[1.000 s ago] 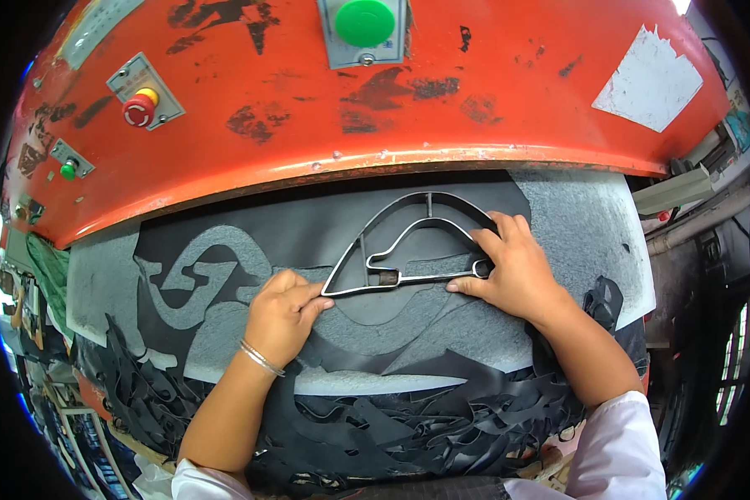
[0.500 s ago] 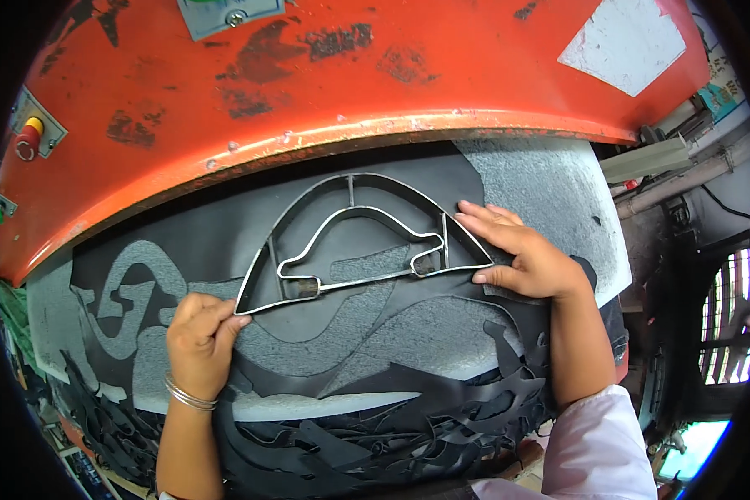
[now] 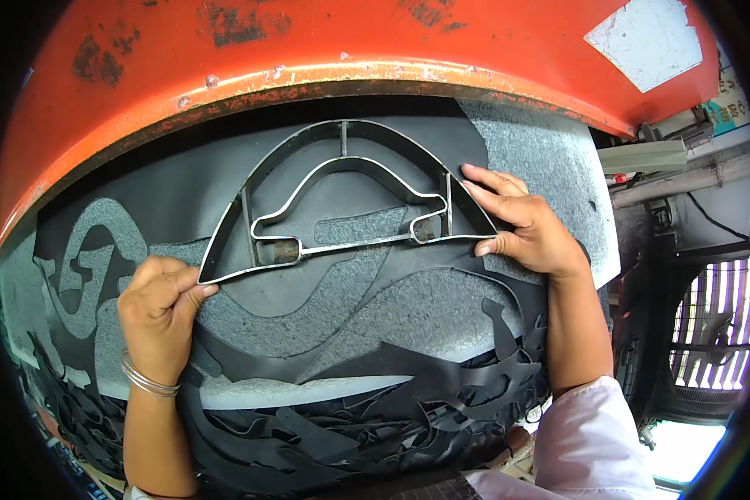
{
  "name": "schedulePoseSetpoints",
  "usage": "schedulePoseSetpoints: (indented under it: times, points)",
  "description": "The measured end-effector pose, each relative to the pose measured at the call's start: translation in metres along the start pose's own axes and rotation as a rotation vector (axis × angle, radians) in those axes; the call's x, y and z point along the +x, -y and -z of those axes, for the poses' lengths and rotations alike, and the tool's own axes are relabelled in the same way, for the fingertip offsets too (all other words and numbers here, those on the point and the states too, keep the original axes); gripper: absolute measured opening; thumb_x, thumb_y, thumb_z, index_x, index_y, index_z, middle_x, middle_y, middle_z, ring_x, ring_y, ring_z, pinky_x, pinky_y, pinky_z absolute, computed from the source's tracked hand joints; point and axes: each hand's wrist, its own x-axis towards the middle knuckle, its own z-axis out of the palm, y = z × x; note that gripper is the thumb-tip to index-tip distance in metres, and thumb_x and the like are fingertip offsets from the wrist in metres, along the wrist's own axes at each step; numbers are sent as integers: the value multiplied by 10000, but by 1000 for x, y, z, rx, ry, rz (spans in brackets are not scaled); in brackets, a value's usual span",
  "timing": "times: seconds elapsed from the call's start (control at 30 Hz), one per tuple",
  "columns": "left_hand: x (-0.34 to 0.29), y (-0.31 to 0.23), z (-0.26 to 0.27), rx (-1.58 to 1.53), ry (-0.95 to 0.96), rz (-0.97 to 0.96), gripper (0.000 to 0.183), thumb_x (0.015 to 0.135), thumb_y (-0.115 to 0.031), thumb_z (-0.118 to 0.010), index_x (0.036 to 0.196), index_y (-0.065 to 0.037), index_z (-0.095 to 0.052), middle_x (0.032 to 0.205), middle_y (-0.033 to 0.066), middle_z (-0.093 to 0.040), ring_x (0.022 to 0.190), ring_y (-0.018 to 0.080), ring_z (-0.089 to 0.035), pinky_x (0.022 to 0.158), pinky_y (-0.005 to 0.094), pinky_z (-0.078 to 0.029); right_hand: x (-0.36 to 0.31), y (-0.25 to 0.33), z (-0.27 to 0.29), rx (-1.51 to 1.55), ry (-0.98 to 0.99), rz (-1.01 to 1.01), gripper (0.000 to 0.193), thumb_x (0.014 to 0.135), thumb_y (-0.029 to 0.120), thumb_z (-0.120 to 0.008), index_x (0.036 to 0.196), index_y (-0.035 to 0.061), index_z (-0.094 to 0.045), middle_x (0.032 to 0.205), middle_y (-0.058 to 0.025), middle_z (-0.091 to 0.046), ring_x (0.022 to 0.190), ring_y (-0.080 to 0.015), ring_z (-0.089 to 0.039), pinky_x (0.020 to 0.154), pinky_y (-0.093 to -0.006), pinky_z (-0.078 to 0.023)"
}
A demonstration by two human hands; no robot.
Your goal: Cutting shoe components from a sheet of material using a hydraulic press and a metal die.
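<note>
A steel cutting die (image 3: 356, 245), shaped as an arched band with a smaller curved band inside and short struts between, lies flat over a black leather-like sheet (image 3: 175, 192). My left hand (image 3: 157, 308) pinches its lower left corner between thumb and fingers. At its right corner my right hand (image 3: 535, 225) holds the outer wall, fingers along the far side and thumb by the near edge. The sheet has several curved openings, through which a grey, rough board (image 3: 542, 167) shows. One narrow opening lies inside the die's inner band.
A red machine beam (image 3: 350, 33) with chipped paint spans the far side, close beyond the die. Black offcut scraps (image 3: 333, 442) are heaped along the near edge. On the right are a grey metal bar (image 3: 646, 157) and a barred window (image 3: 717, 325).
The view has moved closer and shifted, so the die and both hands look larger and higher. Both hands keep their holds, and the die stays in nearly the same place on the sheet.
</note>
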Motion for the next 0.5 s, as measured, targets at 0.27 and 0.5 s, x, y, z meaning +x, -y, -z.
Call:
schedulePoseSetpoints:
  times: [0.27,0.5]
  points:
    - [2,7,-1,66,-14,-39,192,677,73,-750,847,6,-694,760,67,-595,669,160,-552,590,269,-425,3,-11,7,125,14,75,785,757,303,-771,1438,95,-440,1437,-161,-477,1368,-323,-392,1164,-450,-215]
    - [5,4,3,73,15,7,139,721,57,-731,848,18,-691,776,50,-579,705,138,-534,616,250,-410,3,-27,12,385,-25,112,743,705,74,-638,1417,2,-437,1393,-168,-527,1368,-315,-404,1161,-443,-218]
